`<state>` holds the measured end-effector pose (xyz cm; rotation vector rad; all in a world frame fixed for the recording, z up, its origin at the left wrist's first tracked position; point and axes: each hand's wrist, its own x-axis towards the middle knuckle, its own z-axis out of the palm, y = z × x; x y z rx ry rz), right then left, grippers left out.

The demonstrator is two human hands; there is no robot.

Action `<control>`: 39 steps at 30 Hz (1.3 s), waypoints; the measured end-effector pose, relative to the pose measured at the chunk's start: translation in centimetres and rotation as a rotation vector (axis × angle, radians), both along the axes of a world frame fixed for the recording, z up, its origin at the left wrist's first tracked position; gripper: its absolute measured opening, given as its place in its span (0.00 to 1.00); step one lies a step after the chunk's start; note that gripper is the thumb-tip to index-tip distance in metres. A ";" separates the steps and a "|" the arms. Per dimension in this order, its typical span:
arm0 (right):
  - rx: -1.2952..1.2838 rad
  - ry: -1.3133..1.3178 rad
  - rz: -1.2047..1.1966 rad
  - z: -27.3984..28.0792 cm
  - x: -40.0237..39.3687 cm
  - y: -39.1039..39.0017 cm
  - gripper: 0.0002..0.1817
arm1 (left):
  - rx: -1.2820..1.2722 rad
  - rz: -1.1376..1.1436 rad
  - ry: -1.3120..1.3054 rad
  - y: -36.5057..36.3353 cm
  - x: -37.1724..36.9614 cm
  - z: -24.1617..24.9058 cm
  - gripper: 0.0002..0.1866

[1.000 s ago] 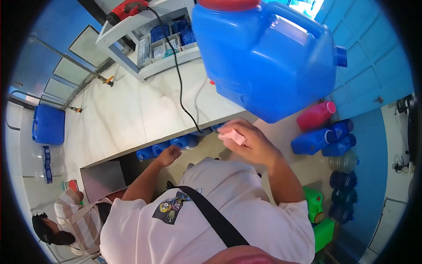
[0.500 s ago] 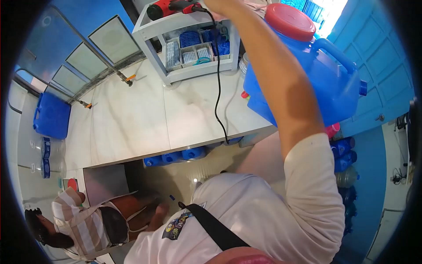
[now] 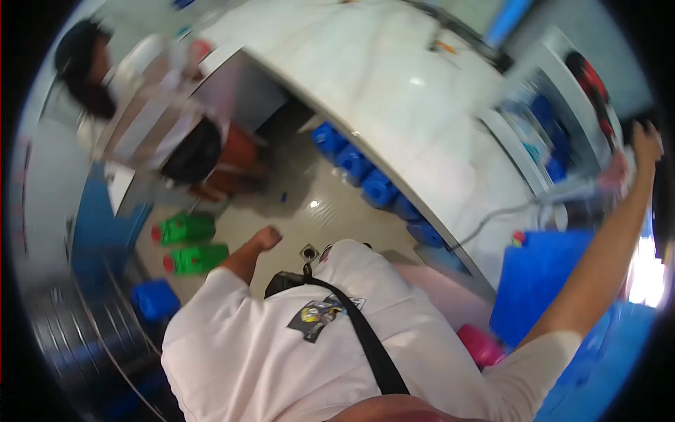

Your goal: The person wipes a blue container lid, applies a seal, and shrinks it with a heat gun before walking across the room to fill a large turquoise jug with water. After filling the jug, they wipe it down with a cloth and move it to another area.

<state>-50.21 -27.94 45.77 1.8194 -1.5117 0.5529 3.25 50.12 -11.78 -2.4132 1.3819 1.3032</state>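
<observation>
My left hand (image 3: 266,238) hangs over the floor beside my body, its fingers curled closed with nothing visible in them. My right arm stretches to the far right, where my right hand (image 3: 645,144) is beside the white shelf unit (image 3: 512,151). Motion smears its fingers, so any hold is unclear. A red and black corded tool (image 3: 589,81) lies on top of the shelf unit, near that hand. Below my right forearm stands a large blue jug (image 3: 538,274), partly hidden by the arm.
A co-worker in a striped top (image 3: 151,130) is at the upper left, by the white counter (image 3: 394,84). Blue containers (image 3: 351,163) line the floor under the counter. Two green jugs (image 3: 193,259) lie at the left, near a blue container (image 3: 156,299) and metal cylinders (image 3: 63,323).
The view has swung left, showing more floor and the green jugs. The shelf unit, tool and jug now appear farther right. My right arm points to the right edge; my left hand shows more clearly.
</observation>
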 end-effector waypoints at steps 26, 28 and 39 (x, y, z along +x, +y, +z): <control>2.290 0.607 0.463 -70.1 13.8 43.8 0.16 | 0.128 2.118 -0.300 26.0 -72.4 4.6 0.17; 2.209 0.782 0.473 -70.2 14.4 43.0 0.16 | 0.110 2.330 -0.113 23.6 -76.5 4.4 0.16; 1.370 1.537 1.204 -67.7 29.1 58.4 0.17 | -0.127 2.219 0.245 29.8 -82.5 -2.0 0.15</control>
